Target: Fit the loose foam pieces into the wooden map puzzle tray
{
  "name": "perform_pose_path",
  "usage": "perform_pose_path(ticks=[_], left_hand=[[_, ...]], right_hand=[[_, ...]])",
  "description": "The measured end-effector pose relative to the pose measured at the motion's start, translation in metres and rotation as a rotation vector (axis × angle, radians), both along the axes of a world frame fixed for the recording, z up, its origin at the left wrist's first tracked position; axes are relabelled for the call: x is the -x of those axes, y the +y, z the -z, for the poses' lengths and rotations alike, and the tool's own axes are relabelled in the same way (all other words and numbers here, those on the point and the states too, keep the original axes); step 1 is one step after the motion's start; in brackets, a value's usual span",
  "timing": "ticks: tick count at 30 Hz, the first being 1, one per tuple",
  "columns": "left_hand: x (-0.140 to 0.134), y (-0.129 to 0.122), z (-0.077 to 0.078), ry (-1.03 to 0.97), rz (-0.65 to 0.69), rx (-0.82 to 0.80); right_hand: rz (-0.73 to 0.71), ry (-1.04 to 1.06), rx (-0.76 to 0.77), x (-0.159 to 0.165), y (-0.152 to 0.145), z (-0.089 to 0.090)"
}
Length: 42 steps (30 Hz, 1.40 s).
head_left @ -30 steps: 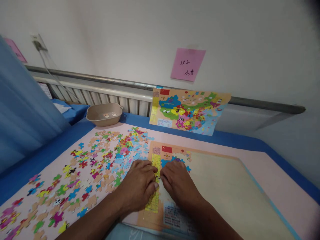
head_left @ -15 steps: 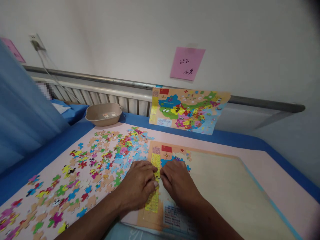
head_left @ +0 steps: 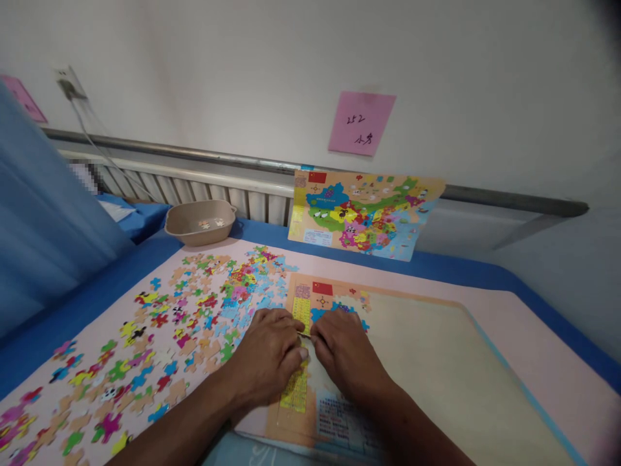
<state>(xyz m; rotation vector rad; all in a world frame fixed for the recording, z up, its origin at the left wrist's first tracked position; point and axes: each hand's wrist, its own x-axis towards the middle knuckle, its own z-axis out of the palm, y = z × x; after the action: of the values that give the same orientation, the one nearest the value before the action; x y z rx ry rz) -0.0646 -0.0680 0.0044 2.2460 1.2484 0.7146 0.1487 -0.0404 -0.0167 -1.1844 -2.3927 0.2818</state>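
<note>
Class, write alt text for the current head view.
A left hand and a right hand work close together over a partly filled jigsaw board. Loose pieces spread to its left; behind are a beige basket and a printed map.

Left hand (head_left: 270, 355) and right hand (head_left: 345, 351) nearly meet, both palm-down and curled.

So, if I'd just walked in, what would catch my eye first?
Probably the bright scatter of puzzle pieces across the pink sheet, on the left. Next come the left hand and right hand, close together over the left part of a mostly unfilled puzzle board. Beyond it is a colourful map in front of the metal rail.
</note>
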Motion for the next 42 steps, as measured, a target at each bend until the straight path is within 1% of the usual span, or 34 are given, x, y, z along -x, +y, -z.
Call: perform_pose_path(ticks=[4, 10, 16, 19, 24, 27, 28, 30, 33, 35, 38, 42], left_hand=[[0.001, 0.002, 0.004, -0.046, -0.014, 0.002], [0.001, 0.002, 0.005, -0.033, -0.010, -0.003], [0.000, -0.001, 0.003, -0.068, -0.010, 0.005], [0.000, -0.003, 0.003, -0.086, -0.007, 0.010], [0.001, -0.006, 0.003, -0.094, -0.010, -0.009], [0.000, -0.006, 0.001, -0.127, -0.062, 0.011], [-0.001, -0.007, 0.000, -0.147, -0.097, 0.035], [-0.004, -0.007, -0.001, -0.224, -0.179, 0.130], [-0.009, -0.007, 0.000, -0.437, -0.276, 0.336], [-0.011, -0.006, 0.002, -0.576, -0.312, 0.422], [-0.011, -0.003, 0.004, -0.692, -0.334, 0.468], [-0.010, 0.000, 0.006, -0.732, -0.392, 0.507]], right_hand=[[-0.012, 0.007, -0.013, 0.000, 0.002, -0.001], [-0.008, 0.007, -0.038, 0.000, 0.002, -0.003], [-0.034, -0.089, -0.139, -0.003, -0.002, -0.001], [-0.023, -0.099, -0.147, -0.008, -0.001, -0.006], [-0.012, -0.037, -0.145, -0.015, 0.001, -0.014], [-0.030, -0.014, -0.185, -0.016, 0.000, -0.016], [-0.049, -0.007, -0.221, -0.014, -0.001, -0.016], [-0.090, 0.002, -0.306, -0.011, -0.004, -0.018], [-0.118, 0.002, -0.407, -0.004, -0.007, -0.020], [-0.125, -0.003, -0.440, -0.001, -0.008, -0.021], [-0.140, 0.002, -0.465, 0.002, -0.008, -0.020], [-0.169, 0.007, -0.462, 0.003, -0.008, -0.017]])
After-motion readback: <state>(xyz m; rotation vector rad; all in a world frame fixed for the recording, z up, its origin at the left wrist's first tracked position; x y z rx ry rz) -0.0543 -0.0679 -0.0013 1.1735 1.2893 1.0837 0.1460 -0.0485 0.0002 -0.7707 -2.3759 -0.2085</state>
